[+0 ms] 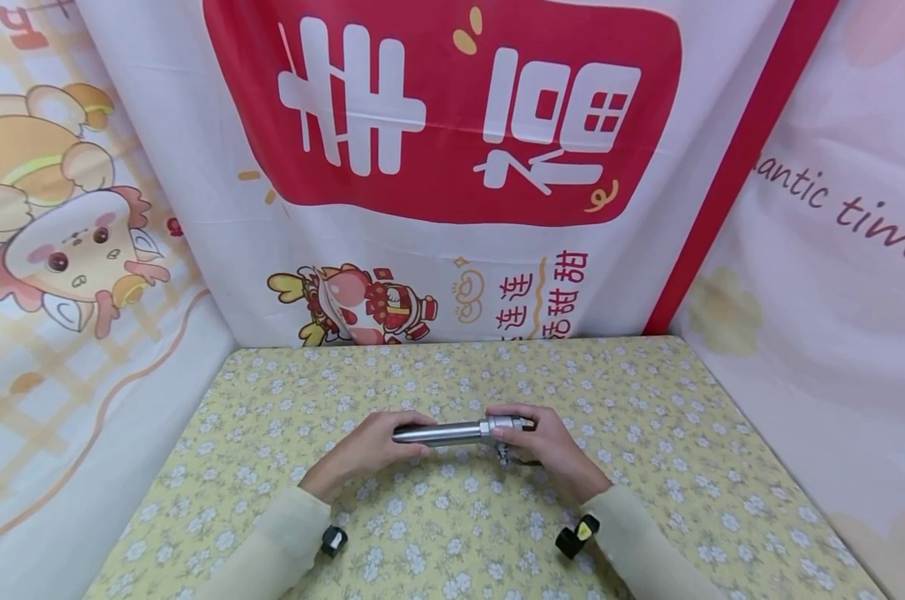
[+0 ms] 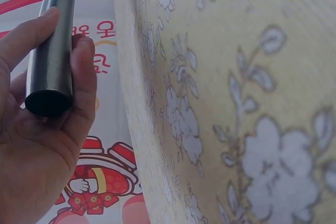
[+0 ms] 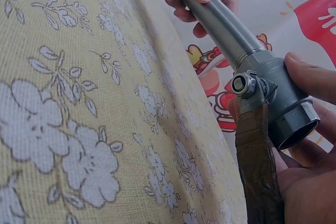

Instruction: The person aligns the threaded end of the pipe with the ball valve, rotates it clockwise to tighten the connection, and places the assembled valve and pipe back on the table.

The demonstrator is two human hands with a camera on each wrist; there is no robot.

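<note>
A smooth silver metal pipe (image 1: 452, 434) is held level above the table, joined at its right end to a metal ball valve (image 3: 281, 85). Around the pipe's free left end curls my left hand (image 1: 373, 443), thumb on one side and fingers on the other. My right hand (image 1: 546, 437) grips the valve body, its thumb laid along the side in the right wrist view. From the valve's stem nut (image 3: 244, 85) a lever handle (image 3: 255, 163) in a brownish wrap hangs down. The valve's open hex end faces the right wrist camera. How far the pipe sits inside the valve is hidden.
Beneath both hands spreads a table (image 1: 437, 533) covered in yellow floral cloth. A printed white and red curtain (image 1: 452, 108) hangs behind its far edge, and patterned cloths (image 1: 835, 292) hang along both sides. Each wrist wears a small black device (image 1: 576, 537).
</note>
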